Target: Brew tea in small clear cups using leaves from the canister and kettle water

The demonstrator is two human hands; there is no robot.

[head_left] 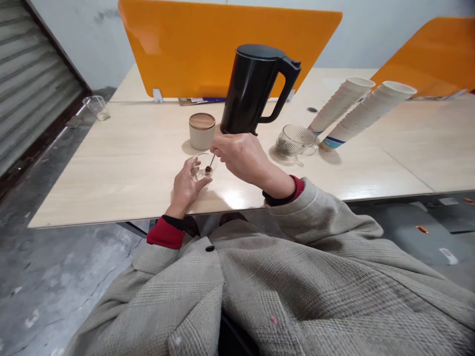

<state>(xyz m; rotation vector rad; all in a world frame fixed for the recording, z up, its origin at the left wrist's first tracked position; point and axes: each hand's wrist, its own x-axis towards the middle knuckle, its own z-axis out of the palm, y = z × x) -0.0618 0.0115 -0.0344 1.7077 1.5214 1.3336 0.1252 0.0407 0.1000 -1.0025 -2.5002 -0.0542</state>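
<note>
My left hand (186, 187) is wrapped round a small clear glass bowl (204, 163) near the table's front edge. Above it, my right hand (241, 155) pinches the upper end of a thin, light-brown handle (213, 160). The handle slants down into the bowl and ends in a small dark brown tip (208, 169); whether that is a spoon's head or something on it I cannot tell. Just behind the bowl stands a cream canister (202, 136) with a wooden lid. A black kettle (247, 94) stands behind my right hand.
Right of my right hand is a ribbed glass cup (293, 141) with a handle. Two leaning stacks of paper cups (367, 116) stand beyond it. An orange divider (185, 49) borders the back of the table (111, 173). A clear plastic cup (97, 107) is off the table's left side.
</note>
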